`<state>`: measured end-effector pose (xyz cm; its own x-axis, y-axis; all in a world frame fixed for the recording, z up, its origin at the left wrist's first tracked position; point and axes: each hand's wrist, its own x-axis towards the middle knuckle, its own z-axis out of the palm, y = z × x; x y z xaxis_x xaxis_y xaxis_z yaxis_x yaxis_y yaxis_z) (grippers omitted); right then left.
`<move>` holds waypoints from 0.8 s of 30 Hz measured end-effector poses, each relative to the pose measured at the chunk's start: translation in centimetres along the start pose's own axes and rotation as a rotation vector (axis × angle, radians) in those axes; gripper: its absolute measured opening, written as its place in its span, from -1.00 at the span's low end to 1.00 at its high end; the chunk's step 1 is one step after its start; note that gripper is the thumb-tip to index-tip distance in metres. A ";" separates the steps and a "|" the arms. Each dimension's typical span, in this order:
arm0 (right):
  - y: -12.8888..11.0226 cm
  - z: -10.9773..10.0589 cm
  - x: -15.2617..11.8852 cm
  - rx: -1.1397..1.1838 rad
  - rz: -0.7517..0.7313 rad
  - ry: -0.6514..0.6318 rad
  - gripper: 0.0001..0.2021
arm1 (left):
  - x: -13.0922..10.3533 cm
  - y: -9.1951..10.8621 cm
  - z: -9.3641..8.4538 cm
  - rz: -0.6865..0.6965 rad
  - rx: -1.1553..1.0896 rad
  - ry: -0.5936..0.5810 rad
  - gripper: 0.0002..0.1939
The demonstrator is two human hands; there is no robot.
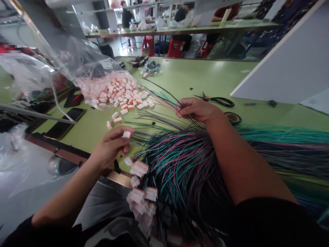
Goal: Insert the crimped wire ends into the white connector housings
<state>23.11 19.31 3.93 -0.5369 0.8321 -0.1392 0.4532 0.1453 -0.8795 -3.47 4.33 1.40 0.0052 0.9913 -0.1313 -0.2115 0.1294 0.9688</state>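
Note:
Between the thumb and fingers of my left hand (pixel 112 145) is a small white connector housing (pixel 126 134); a few thin wires run from near it to the right. My right hand (pixel 196 109) pinches several dark wires (pixel 167 93), whose free ends point to the upper left. Below both hands spreads a thick bundle of teal, pink and dark wires (pixel 180 154). At its near end hang several white and orange connectors (pixel 139 168). Loose connector housings (pixel 124 106) lie on the green table beyond my left hand.
A clear plastic bag (pixel 97 73) spills housings at the back left. A phone (pixel 65 123) lies at the left edge. Scissors (pixel 218 100) and a tape roll (pixel 233 118) lie beyond my right forearm. A white panel (pixel 288 58) slopes at the right. People sit at a far bench (pixel 180 31).

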 end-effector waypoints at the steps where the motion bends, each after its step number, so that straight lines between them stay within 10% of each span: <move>1: -0.3 0.2 0.0 -0.018 -0.005 -0.022 -0.71 | 0.8 0.3 0.4 0.007 -0.006 -0.014 -0.84; 13: -1.6 1.9 0.4 -0.006 -0.057 -0.255 -0.79 | 5.7 1.9 6.4 0.028 0.182 -0.030 -0.71; 21: 0.3 1.6 1.9 0.050 -0.021 0.449 -0.87 | 5.2 0.7 5.3 -0.007 0.193 0.006 -0.90; 24: 1.2 1.9 2.9 -0.267 0.095 0.447 -0.85 | 4.8 -0.4 4.0 -0.057 0.203 0.025 -0.88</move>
<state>20.72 20.89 1.54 -0.1551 0.9868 0.0463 0.6821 0.1409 -0.7175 0.60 9.14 1.21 -0.0128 0.9817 -0.1901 -0.0104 0.1900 0.9817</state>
